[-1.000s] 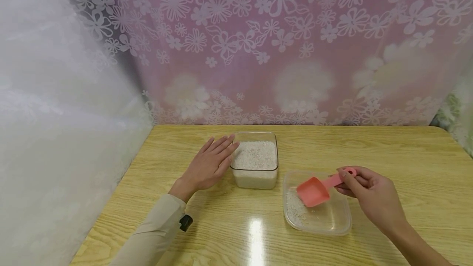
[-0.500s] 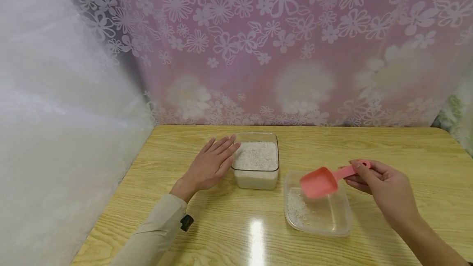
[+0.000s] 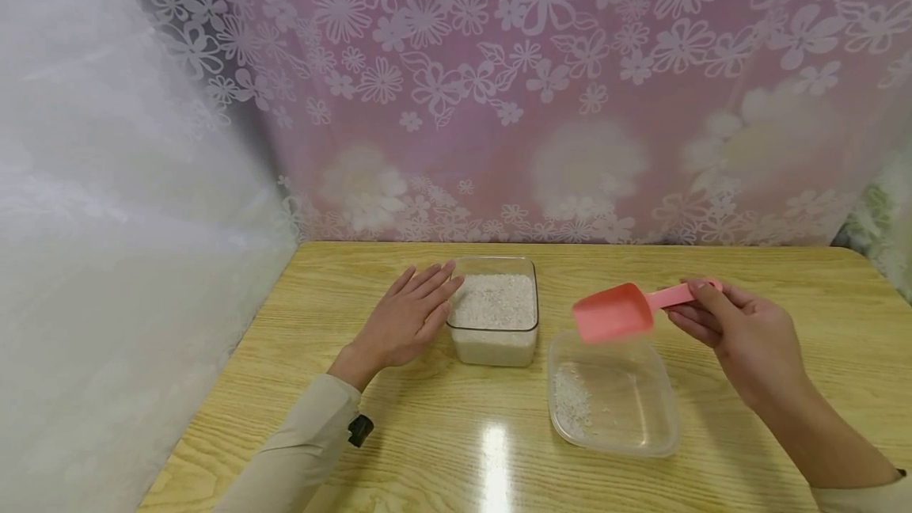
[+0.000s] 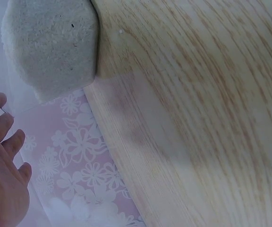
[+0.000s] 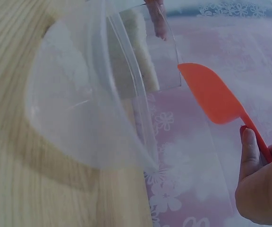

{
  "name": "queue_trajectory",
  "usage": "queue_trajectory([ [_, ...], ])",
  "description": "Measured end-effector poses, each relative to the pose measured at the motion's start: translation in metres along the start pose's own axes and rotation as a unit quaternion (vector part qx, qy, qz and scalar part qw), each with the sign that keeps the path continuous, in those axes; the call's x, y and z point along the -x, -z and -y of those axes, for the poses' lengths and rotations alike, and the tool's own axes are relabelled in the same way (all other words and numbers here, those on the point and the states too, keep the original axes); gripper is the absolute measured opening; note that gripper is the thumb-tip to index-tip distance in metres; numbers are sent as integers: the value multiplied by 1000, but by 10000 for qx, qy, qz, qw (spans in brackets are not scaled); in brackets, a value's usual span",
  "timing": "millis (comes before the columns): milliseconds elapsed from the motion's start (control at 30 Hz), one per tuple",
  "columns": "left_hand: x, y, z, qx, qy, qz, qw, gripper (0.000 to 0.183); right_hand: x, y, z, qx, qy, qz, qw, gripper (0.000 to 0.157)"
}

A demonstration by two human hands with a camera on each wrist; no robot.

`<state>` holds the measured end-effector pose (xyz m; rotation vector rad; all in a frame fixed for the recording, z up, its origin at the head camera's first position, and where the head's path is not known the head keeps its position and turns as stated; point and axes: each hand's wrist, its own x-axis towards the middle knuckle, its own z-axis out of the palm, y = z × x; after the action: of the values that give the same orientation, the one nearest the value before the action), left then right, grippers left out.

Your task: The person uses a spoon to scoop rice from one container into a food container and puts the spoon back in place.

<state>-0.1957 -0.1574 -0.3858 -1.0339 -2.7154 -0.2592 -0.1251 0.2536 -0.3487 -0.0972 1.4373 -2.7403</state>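
A clear square container (image 3: 493, 347) of white rice (image 3: 495, 299) stands mid-table in the head view. My left hand (image 3: 408, 315) lies with straight fingers along its left side, fingertips at the rim. My right hand (image 3: 748, 331) pinches the handle of a pink scoop (image 3: 614, 313), thumb on top. The scoop hangs level above the far edge of a shallow clear plastic box (image 3: 641, 418), which holds a thin patch of rice (image 3: 572, 400) at its left side. In the right wrist view the scoop (image 5: 212, 94) shows from the side, above the box's rim.
The wood-grain table (image 3: 427, 450) reaches back to a pink floral curtain (image 3: 456, 101). A whitish sheet (image 3: 128, 260) hangs along the left side. The two containers stand a short gap apart.
My right hand has lifted the scoop up and away from the rice patch, towards the back of the plastic box, and levelled it. The left hand stays in place.
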Motion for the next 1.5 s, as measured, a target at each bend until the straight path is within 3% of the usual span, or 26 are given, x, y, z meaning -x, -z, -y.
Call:
queue_trajectory([
  [267, -2, -1, 1, -46, 1, 6, 10000, 50, -19, -10, 1, -258, -34, 60, 9996, 17],
  [900, -4, -3, 1, -31, 9, -34, 10000, 48, -53, -50, -9, -172, -154, -126, 9997, 20],
  [1100, -3, -3, 1, -37, 3, -34, 10000, 49, -61, -61, -17, 280, 38, -83, 9996, 16],
  [1333, -4, -3, 1, -11, -20, -26, 10000, 50, -68, -72, -27, 1156, 134, -177, 9931, 36],
  [1500, -4, -2, 1, -10, -14, -17, 10000, 49, -71, -79, -32, 1610, 183, -198, 9866, 38],
])
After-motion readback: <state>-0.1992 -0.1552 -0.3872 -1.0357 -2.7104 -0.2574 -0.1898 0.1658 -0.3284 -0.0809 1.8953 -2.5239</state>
